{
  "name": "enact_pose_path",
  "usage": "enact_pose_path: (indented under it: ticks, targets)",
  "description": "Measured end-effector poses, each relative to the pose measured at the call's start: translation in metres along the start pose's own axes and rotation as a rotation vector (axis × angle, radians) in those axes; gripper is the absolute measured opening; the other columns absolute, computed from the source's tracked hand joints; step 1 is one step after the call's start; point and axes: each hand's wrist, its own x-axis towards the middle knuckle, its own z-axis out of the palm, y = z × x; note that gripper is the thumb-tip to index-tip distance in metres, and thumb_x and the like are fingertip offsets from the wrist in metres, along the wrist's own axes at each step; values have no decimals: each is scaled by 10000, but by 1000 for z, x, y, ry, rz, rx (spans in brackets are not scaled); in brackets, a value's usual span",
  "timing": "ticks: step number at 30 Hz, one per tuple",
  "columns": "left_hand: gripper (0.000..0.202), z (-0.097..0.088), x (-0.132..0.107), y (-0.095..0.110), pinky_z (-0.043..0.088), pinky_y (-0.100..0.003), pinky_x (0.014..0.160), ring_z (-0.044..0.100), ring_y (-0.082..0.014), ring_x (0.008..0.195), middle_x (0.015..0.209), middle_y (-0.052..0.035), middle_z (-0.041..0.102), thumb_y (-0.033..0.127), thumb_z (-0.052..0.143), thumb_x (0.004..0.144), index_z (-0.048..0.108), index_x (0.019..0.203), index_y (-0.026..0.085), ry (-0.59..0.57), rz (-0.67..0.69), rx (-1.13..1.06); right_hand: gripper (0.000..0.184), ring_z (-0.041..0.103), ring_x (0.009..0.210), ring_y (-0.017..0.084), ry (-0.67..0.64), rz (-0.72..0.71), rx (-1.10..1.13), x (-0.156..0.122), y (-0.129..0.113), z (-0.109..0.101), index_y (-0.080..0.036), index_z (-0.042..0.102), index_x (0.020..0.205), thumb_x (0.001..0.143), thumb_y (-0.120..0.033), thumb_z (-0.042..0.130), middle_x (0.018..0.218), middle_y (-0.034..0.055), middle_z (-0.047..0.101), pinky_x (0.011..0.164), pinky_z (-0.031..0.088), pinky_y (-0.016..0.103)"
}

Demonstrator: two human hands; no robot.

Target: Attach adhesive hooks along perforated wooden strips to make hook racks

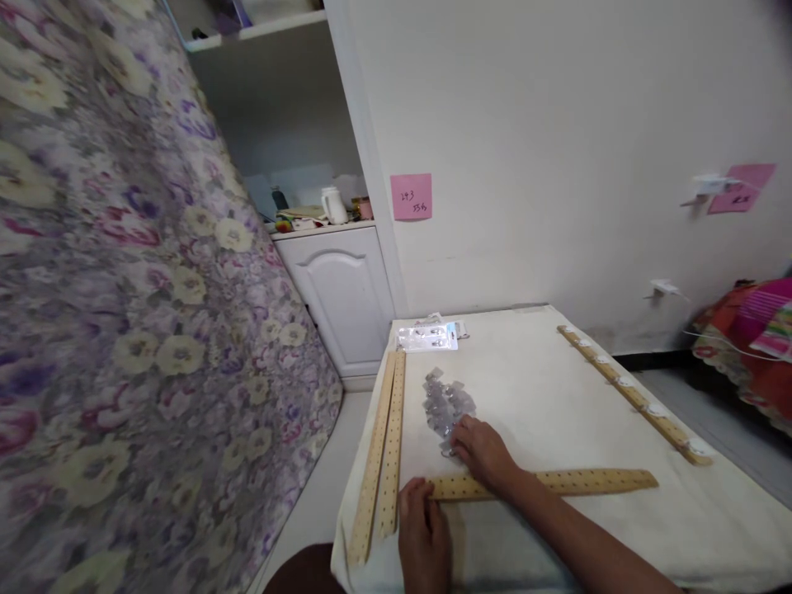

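You have white discs (654, 408) on the far-right strip (634, 398), none on the two bare strips (392, 445) left of centre or the perforated wooden strip (582, 482) your left hand (426, 532) grasps at lower centre, and whether your right hand (486, 452) pinches the central packets (439, 404) is hidden.

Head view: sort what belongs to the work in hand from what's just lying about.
Likely the work:
holed wooden strip at the left hand
small grey pieces by the right hand
two holed strips further left
strip bearing white pieces
clear packaging

Apparently unrelated:
white jug
pink note
floral curtain
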Motion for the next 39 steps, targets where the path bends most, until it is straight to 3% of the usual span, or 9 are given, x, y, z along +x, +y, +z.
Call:
enact_pose_path:
  ticks: [7,11,14,18,21,26,30,35,39]
  targets:
    - [200,0,0,2,462,-436,938,534,-224,1063,1093,-104,555,214,422,857,577,980,192,-18,-3,-20,126,536,650,151,226,309,191,0,36,-9,-199,567,719,787,-245,471,700,-3,577,618,379,240]
    - [197,-1,0,4,459,-434,943,537,-224,1061,1087,-100,562,227,432,856,585,975,192,-8,-14,-22,174,539,570,156,273,448,378,4,59,-17,-199,550,679,774,-309,454,567,-30,537,552,373,236]
    - [192,-3,1,8,463,-427,933,542,-230,1056,1074,-97,571,229,454,843,595,968,193,-7,-9,-31,208,553,552,158,282,475,423,5,63,-22,-199,565,692,781,-344,446,566,-29,563,556,389,241]
    - [198,-6,3,12,463,-417,926,539,-230,1057,1084,-96,566,220,455,837,596,974,197,-20,-16,-40,240,563,653,168,305,371,253,3,57,-27,-204,633,749,801,-359,458,759,18,638,635,410,267]
    - [192,-6,3,13,459,-419,927,540,-230,1051,1074,-96,568,215,453,834,597,960,198,-22,-8,-54,254,565,705,176,330,306,268,3,49,-32,-194,663,799,814,-336,453,831,48,644,679,422,283]
    - [200,-5,2,15,454,-413,923,539,-226,1041,1057,-92,571,218,447,837,596,969,199,-7,-3,-72,233,515,627,154,262,283,455,-3,26,-39,-182,626,723,804,-336,471,674,7,595,591,385,248]
    - [185,-8,3,22,460,-388,890,558,-219,986,987,-74,592,215,461,819,605,935,201,-23,-40,-101,193,456,548,119,195,323,678,-13,5,-32,-185,543,634,765,-318,496,561,-36,504,514,333,216]
    - [226,-16,1,36,484,-345,817,599,-205,896,935,-58,638,343,466,856,600,961,195,-148,-201,-277,183,309,365,66,42,509,1054,-27,-15,-15,-191,494,619,718,-343,524,430,-79,438,384,209,193]
    - [327,-19,-1,54,501,-324,785,618,-200,884,989,-66,651,415,492,846,575,1067,189,-179,-279,-388,208,295,338,58,-23,508,1169,-37,-28,-7,-187,497,617,723,-361,539,382,-92,406,381,197,191]
